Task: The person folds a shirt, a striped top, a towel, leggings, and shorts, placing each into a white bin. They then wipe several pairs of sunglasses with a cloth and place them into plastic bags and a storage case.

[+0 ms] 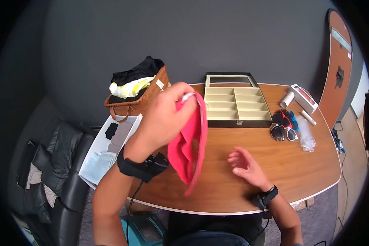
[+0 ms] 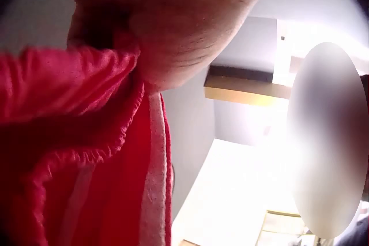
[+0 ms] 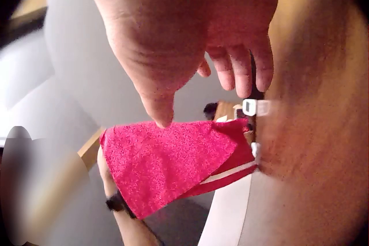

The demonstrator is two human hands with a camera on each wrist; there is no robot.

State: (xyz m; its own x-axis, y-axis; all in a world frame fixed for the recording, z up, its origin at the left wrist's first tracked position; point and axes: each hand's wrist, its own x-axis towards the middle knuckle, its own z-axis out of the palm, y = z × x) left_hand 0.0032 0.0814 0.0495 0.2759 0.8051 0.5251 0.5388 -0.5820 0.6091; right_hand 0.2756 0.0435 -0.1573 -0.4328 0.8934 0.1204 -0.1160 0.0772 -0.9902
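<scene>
My left hand (image 1: pixel 163 117) grips a bright pink, pouch-like piece of fabric (image 1: pixel 187 149) by its upper end, raised over the left part of the table. The fabric hangs down in folds. In the left wrist view its red inside (image 2: pixel 112 194) shows a gathered edge and a pale strip along one side. Its outer face (image 3: pixel 167 162) looks speckled in the right wrist view. To the right and apart from it, my right hand (image 1: pixel 250 169) is held over the table with loosely bent fingers (image 3: pixel 239 70) and nothing in them.
A black-edged compartment case (image 1: pixel 235 102) lies at the back of the wooden table (image 1: pixel 221 192). At right are several sunglasses (image 1: pixel 283 123), clear plastic sleeves (image 1: pixel 306 135), a white box (image 1: pixel 303 99) and rolls. A brown basket of clothes (image 1: pixel 158 84) and white bin (image 1: pixel 95 143) stand left.
</scene>
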